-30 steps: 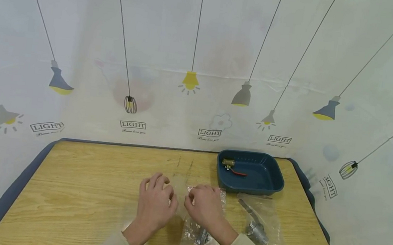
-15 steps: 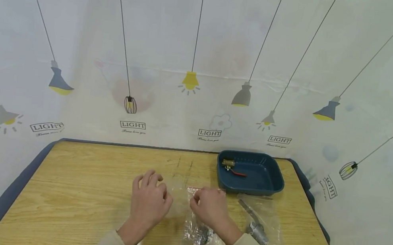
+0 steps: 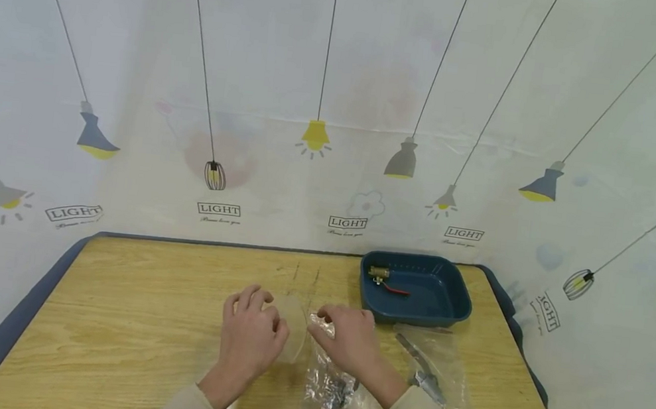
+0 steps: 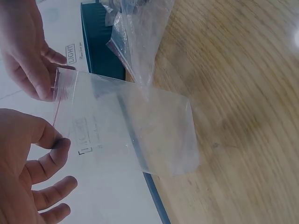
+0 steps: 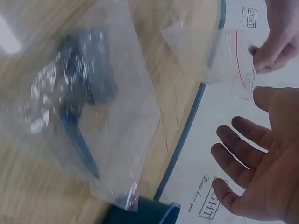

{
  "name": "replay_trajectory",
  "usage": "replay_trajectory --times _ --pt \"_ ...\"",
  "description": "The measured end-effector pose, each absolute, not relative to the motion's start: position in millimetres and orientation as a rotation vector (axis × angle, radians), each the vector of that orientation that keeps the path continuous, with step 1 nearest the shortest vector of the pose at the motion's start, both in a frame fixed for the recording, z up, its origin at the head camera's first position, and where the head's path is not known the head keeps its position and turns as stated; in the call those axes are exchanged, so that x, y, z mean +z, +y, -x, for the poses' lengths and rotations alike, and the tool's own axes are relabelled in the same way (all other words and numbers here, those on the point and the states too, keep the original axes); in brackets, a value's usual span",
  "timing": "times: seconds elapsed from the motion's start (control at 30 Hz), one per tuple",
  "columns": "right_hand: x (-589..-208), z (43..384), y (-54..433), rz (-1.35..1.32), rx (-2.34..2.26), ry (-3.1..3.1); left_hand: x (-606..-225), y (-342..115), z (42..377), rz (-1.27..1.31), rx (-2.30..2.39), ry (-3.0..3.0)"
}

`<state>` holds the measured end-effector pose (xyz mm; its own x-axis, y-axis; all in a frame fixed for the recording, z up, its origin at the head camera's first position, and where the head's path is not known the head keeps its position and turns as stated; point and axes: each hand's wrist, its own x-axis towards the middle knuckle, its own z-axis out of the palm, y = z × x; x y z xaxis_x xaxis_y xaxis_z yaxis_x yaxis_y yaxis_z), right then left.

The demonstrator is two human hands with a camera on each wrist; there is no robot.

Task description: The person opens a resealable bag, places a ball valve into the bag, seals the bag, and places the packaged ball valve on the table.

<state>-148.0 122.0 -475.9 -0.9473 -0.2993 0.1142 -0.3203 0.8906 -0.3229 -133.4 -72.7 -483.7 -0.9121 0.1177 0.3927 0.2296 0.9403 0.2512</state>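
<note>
A clear zip bag (image 4: 126,121) with a red line along its mouth hangs between the hands, with nothing seen inside. My left hand (image 3: 251,336) pinches the edge of its mouth between thumb and index finger. Near the bag's other corner is my right hand (image 3: 352,344), its thumb and fingers apart in the head view. From the right wrist, that right hand (image 5: 266,154) shows spread fingers, the thumb tip close to the bag's edge; whether it touches is unclear. Below the right wrist lies a zip bag (image 5: 135,93) containing a blue-handled part (image 5: 79,135), partly blurred.
A blue tray (image 3: 412,317) stands at the back right, with a red-handled brass valve (image 3: 381,273) inside. Another zip bag (image 3: 456,378) with a grey handled part lies in front of the tray. A patterned cloth (image 3: 282,180) hangs behind the wooden table (image 3: 130,317).
Over the last second, my left hand has shifted slightly left. The right hand has moved a little right, and its thumb and index finger have come apart.
</note>
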Motion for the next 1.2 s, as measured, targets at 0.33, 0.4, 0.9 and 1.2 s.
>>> replay_trajectory --times 0.33,0.4,0.9,1.2 --pt "-467.7 189.4 175.9 -0.436 0.081 -2.82 -483.7 -80.1 137.5 0.215 -0.45 -2.699" --pt "-467.6 200.4 187.6 -0.417 -0.019 -2.83 -483.2 -81.0 137.6 0.212 -0.45 -2.701" --pt "-491.8 252.5 222.2 -0.319 -0.365 -3.109 -489.1 -80.0 135.9 0.318 -0.331 -2.649" --pt "-508.2 268.7 222.1 -0.284 -0.316 -3.215 -495.4 -80.6 138.0 0.343 -0.304 -2.61"
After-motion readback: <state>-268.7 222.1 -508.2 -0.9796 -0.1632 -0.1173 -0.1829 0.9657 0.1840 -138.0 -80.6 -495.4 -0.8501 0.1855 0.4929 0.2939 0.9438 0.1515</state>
